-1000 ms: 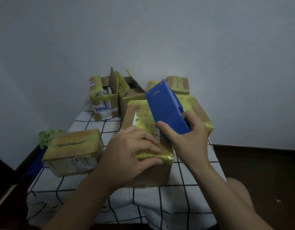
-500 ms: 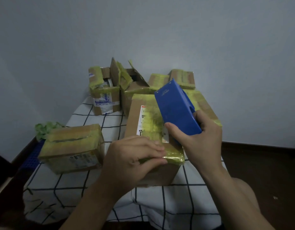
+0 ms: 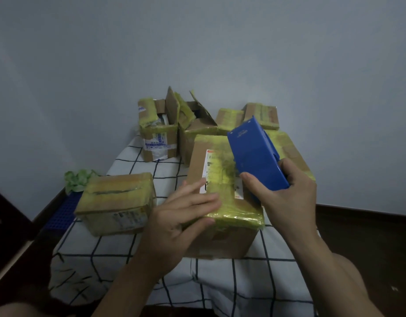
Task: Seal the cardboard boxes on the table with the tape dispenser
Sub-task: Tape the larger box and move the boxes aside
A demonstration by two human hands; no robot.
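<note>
Head view, right hand (image 3: 288, 202) gripping tape dispenser (image 3: 254, 154) above box (image 3: 222, 241), left hand (image 3: 176, 223) flat atop

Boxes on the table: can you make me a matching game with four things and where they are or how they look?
Things:
1. dispenser
2. middle box
3. back-left box
4. left box

Clues:
a. flaps open
b. under the left hand
c. stands alone, taped shut
d. held in the right hand

Pairs: 1-d, 2-b, 3-a, 4-c
</note>
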